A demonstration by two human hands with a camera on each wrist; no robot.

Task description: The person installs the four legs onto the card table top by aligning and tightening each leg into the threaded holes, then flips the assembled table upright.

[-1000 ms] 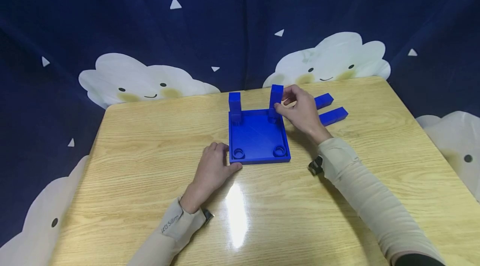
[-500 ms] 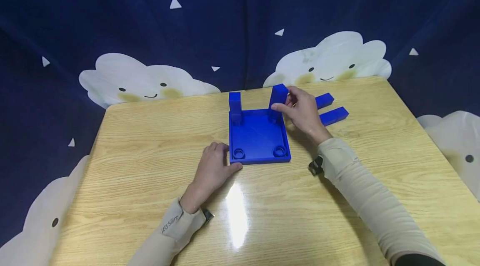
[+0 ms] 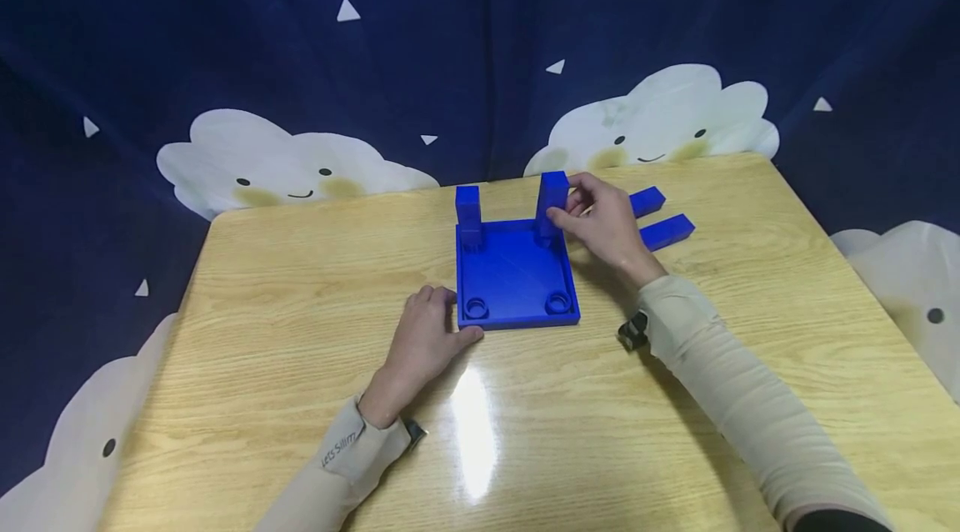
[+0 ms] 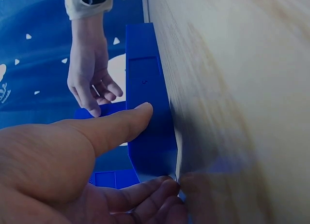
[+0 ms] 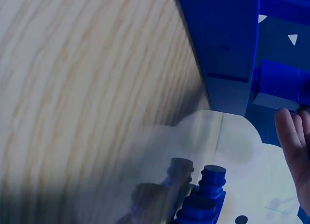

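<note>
A shallow blue square tray (image 3: pixel 516 269) with raised edges and round sockets lies on the table. My left hand (image 3: pixel 420 336) grips its near left corner; in the left wrist view the thumb (image 4: pixel 131 125) presses on the outer wall. One blue square post (image 3: pixel 468 211) stands in the far left corner. At the far right corner, my right hand (image 3: pixel 607 223) pinches another blue post (image 3: pixel 551 192) between thumb and fingers, nearly upright above the tray. Its lower end is hard to make out against the same blue.
Two loose blue posts (image 3: pixel 667 232) lie on the wooden table (image 3: pixel 300 290) right of the tray, partly behind my right hand. The right wrist view shows their ringed round ends (image 5: pixel 213 178). Behind the table hangs a dark blue curtain (image 3: pixel 450 32) with clouds.
The post in my right hand leaned to the right half a second ago and now stands straighter. My left hand and the tray have stayed in place.
</note>
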